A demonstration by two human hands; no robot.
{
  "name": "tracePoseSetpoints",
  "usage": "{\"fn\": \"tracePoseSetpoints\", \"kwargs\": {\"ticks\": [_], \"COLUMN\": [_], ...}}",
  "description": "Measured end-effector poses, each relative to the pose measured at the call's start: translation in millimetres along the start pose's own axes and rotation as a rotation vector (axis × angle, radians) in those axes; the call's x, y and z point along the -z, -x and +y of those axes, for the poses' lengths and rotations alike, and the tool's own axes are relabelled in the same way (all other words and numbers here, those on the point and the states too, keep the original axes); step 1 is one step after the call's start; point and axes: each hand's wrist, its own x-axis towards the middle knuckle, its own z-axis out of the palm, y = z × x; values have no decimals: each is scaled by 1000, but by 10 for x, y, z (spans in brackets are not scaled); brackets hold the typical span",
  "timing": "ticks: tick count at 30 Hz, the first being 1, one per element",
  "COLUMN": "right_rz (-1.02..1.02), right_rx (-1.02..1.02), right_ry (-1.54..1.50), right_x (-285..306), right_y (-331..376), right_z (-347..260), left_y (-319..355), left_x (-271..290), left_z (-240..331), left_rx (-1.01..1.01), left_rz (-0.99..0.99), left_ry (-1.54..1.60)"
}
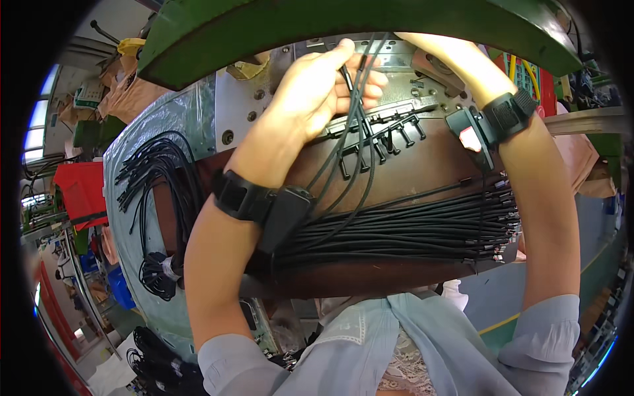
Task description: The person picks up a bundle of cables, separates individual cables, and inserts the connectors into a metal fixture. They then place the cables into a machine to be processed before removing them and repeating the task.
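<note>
Sleeves (396,343): pale blue-grey, pushed up past the elbows, nearest the lens; looks done to keep cloth off the cables.
Landmark: brown work board (422,165) across the person's lap; all places below are given from it.
Cable bundle (409,231): black leads laid side by side along the board's near half, plug ends lined up at its right edge, likely so each can be drawn off one at a time.
Left hand (317,92): over the board's far edge, fingers clenched around a few black cables (356,112) that hang down from the grip and trail back across the board to the bundle.
Moulded plug strip (380,132): black, row of stubby connectors on one runner, at the board's far edge, just under the left hand and touching the held cables.
Right hand: beyond the board's far edge, hidden behind the green machine guard (343,33); only the right forearm (548,198) shows, so finger state cannot be told.
Wrist units: black strap-on box (284,214) on the left wrist, another (492,122) on the right.
Metal die plate (264,99): grey, bolted, behind the board's far edge, under the guard.
Spare cables (158,191): black loops tied at one end, left of the board on a plastic-wrapped surface, apart from the bundle.
</note>
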Motion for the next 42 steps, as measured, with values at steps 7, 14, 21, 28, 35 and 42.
{"fn": "tracePoseSetpoints", "kwargs": {"ticks": [7,14,21,28,35,42], "right_rz": [404,313,171,30,132,-54], "right_rx": [396,362,127,-18,127,48], "right_ry": [16,20,-174,-233,-318,-407], "right_x": [131,80,-61,-45,55,21], "right_y": [470,403,366,353,387,319], "right_z": [-274,-218,-32,-14,-100,-161], "left_y": [-292,-572,-617,-669,-615,-563], "left_x": [458,598,581,685,667,613], "left_z": [40,-91,-70,-68,-56,9], "left_rx": [-1483,-1654,-1474,-1201,-1158,-1244], "left_rz": [193,254,225,317,401,432], "left_ry": [-1903,-1774,-1740,-1664,-1896,-1871]}}
